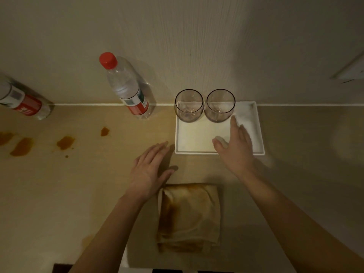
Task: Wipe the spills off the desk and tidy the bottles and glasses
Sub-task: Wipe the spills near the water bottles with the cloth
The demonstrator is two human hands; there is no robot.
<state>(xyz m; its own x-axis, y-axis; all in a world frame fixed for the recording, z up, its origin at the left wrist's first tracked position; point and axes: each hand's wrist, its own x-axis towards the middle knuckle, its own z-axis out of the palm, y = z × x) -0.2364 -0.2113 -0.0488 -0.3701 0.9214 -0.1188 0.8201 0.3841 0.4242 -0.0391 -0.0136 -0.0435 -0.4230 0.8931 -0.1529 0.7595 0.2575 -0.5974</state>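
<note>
Bottles number two: one red-capped bottle (pixel 128 87) stands at the wall, a second bottle (pixel 23 99) at the left edge, both with red-and-white labels too blurred to read. Two empty glasses (pixel 189 106) stand touching on the white tray (pixel 197 134). Four orange spills (pixel 65 142) mark the desk (pixel 98 194). Left hand (pixel 149 170) and right hand (pixel 236 146) hover with straight, spread fingers, holding nothing, beyond a stained folded cloth (pixel 189 215).

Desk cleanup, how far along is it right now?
Done: both glasses stand on the white tray. In hand: nothing; the left hand and right hand are open, and the stained cloth lies on the desk. Left: orange spills, and two bottles to tidy.
</note>
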